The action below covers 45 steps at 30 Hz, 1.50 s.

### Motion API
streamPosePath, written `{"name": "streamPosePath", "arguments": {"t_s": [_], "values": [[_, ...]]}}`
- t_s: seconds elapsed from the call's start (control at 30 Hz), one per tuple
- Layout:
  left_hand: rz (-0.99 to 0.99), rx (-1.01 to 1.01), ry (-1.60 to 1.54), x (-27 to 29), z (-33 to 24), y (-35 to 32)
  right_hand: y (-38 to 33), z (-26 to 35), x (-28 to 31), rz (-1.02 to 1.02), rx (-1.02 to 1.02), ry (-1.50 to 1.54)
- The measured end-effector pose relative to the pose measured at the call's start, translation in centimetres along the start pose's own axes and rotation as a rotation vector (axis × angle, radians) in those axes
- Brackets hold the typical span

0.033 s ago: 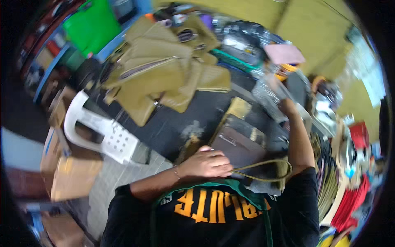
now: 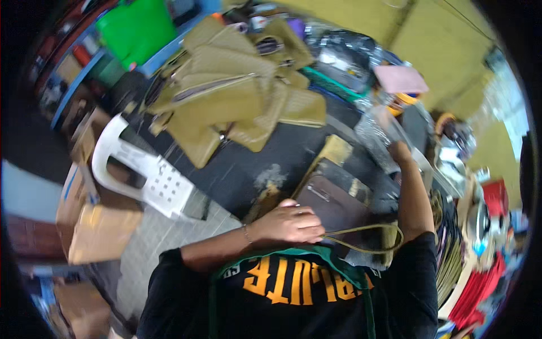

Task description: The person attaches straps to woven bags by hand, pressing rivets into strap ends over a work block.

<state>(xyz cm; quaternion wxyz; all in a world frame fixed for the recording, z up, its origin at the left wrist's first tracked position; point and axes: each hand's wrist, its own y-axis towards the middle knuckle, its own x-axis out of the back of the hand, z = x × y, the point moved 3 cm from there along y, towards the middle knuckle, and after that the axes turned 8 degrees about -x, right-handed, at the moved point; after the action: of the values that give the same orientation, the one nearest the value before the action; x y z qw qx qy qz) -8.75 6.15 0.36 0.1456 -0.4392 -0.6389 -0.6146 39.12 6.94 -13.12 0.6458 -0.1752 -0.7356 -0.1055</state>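
My left hand (image 2: 291,225) has its fingers curled tight around an olive strap (image 2: 402,236), right by my chest, the rest looping out to the right. My right hand (image 2: 398,149) is over at some clear plastic (image 2: 368,134), can't tell if those fingers are open or gripping. Olive bags (image 2: 226,85) are heaped on the dark table (image 2: 243,169).
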Motion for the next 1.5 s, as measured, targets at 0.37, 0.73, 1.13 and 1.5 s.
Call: {"name": "streamPosePath", "arguments": {"t_s": [0.37, 0.73, 1.13, 1.5], "values": [[-0.021, 0.132, 0.012, -0.9, 1.3, -1.2, 4.0, 3.2, -1.8, 0.040, 0.068, -0.196], [-0.055, 0.045, 0.072, -0.4, -0.1, -1.1, -1.1, 5.1, 6.0, -0.227, -0.374, 0.515], [0.106, -0.028, 0.129, 1.0, -1.2, 0.7, -17.2, 18.6, 16.6, 0.074, -0.045, 1.815], [0.071, -0.206, 0.127, 0.9, -2.9, 1.3, -27.8, 26.2, 15.2, 0.099, 0.040, 1.751]]}}
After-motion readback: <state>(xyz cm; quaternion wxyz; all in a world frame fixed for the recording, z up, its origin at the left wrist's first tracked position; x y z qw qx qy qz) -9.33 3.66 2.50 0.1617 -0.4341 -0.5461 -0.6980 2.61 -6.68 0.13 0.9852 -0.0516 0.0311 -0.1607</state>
